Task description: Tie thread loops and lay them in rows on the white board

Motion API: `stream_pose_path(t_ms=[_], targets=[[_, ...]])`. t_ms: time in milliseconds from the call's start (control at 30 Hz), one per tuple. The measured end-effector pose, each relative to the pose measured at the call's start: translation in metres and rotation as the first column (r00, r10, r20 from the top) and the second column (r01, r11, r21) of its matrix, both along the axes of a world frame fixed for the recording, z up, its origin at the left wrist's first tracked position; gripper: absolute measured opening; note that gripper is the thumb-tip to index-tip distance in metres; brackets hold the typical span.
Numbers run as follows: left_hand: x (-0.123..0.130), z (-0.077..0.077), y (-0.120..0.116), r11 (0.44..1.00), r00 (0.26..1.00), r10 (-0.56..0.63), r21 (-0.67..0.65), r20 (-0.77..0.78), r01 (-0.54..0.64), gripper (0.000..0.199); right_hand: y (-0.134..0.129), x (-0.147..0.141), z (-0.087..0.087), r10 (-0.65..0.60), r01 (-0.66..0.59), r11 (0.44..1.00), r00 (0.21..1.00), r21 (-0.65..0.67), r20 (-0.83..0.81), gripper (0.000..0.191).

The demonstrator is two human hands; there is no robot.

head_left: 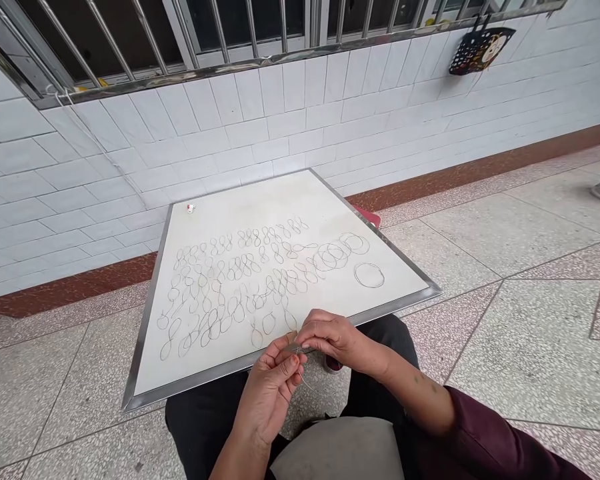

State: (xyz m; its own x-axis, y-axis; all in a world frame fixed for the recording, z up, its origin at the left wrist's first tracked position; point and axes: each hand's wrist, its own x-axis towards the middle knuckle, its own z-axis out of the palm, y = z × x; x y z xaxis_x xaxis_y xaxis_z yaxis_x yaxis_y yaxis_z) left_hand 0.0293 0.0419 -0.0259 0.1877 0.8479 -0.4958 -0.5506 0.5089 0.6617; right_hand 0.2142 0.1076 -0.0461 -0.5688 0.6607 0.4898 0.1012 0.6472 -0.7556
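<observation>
My left hand (275,383) is closed in a pinch at the near edge of the board, on a thin wire (307,383) whose loose end curves down below the fingers. Touching it from the right, my right hand (333,340) also has its fingers pressed together, at a small dark piece between the two hands that is too small to name. Rows of thin wire loops, many twisted into figure eights (210,327), lie on the white board (260,193). Rounder wire rings (369,275) lie toward its right side.
The metal-edged board stands against a white tiled wall (280,127) below a barred window. A small red and white object (191,209) sits at its far left corner. A dotted bag (480,50) hangs at the upper right. My knees are under the near edge.
</observation>
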Motion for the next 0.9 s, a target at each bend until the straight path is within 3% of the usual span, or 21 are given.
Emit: stream_pose_path(t_ms=[300, 667, 800, 900], targets=[[-0.001, -0.002, -0.002, 0.999, 0.999, -0.029, -0.020, 0.034, 0.030, 0.043, -0.002, 0.001, 0.006, 0.090, -0.089, 0.996, 0.993, -0.020, 0.070, 0.022], [0.005, -0.008, -0.010, 0.987, 0.978, 0.123, -0.122, 0.169, -0.104, 0.034, 0.000, -0.001, 0.002, 0.103, -0.102, 0.995, 0.994, -0.025, 0.048, 0.027], [0.005, -0.007, -0.009, 0.993, 0.987, 0.114, -0.036, 0.112, -0.111, 0.042, 0.001, -0.006, -0.002, 0.042, -0.040, 0.995, 0.999, -0.096, 0.017, 0.022], [0.002, -0.004, -0.009, 0.991, 0.991, 0.124, 0.051, 0.047, -0.126, 0.048, 0.001, -0.006, -0.005, -0.090, 0.091, 0.959, 0.996, -0.267, 0.014, 0.029]])
